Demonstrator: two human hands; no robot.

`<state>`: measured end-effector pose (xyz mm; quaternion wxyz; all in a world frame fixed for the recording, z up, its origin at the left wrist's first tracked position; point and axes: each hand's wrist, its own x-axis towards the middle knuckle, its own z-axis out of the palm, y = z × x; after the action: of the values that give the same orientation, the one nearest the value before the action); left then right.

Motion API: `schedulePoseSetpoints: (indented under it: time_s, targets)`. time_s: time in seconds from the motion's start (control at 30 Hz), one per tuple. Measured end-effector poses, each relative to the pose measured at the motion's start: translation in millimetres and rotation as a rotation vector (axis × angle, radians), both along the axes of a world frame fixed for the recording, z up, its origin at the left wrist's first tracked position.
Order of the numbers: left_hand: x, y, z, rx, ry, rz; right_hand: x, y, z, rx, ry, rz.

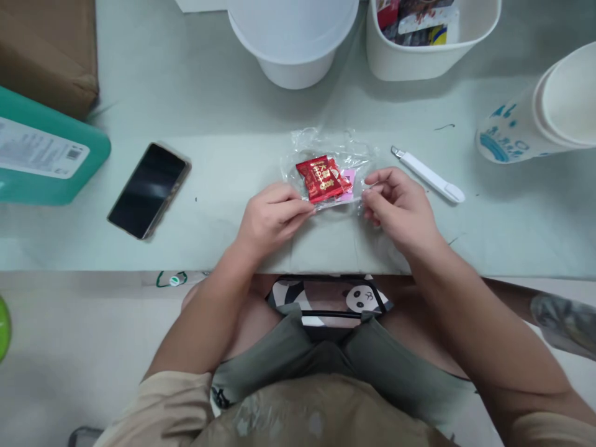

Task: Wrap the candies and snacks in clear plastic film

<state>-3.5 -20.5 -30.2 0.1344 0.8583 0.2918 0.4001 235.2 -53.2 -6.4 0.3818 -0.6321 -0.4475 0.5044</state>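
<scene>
A clear plastic bag [302,141] lies on the table in front of me, its film crumpled at the far side. Small red packets [320,179] with gold print and a pink piece [347,185] sit in or on it; which of the two I cannot tell. My left hand [274,217] pinches the near left edge of the bag between thumb and fingers. At the near right edge, my right hand [395,202] pinches the film with thumb and forefinger, its other fingers curled.
A white utility knife [431,177] lies right of my right hand. A phone [149,190] and a green container [46,149] are left. Behind stand a white bucket [298,74] and a white bin [414,65] of packets. Stacked paper cups [512,133] lean at right; a cardboard box [46,49] fills the far left.
</scene>
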Motion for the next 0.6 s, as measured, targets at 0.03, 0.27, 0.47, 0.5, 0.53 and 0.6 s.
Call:
schedulePoseSetpoints:
  time_s: [0.03, 0.27, 0.47, 0.5, 0.53, 0.6]
  targets:
    - [-3.0, 0.7, -1.1, -0.011, -0.019, -0.022, 0.7, -0.2, 0.6, -0.002, -0.003, 0.008]
    - [-13.1, 0.0, 2.4, -0.12, -0.048, -0.137, 3.9, -2.4, 5.6, -0.052, -0.113, 0.105]
    - [-18.5, -0.7, 16.8, -0.422, 0.141, -0.214, 15.9, -3.0, 7.1, -0.074, -0.224, 0.345]
    - [-18.9, -0.8, 18.5, -0.443, 0.143, -0.192, 17.0, -2.9, 7.7, -0.065, -0.241, 0.344]
    - [-18.5, -1.1, 19.7, -0.455, 0.131, -0.169, 17.4, -2.8, 8.5, -0.054, -0.27, 0.348]
    - [-14.7, -2.8, 20.3, -0.434, 0.078, -0.121, 16.3, -2.9, 10.5, -0.021, -0.362, 0.38]
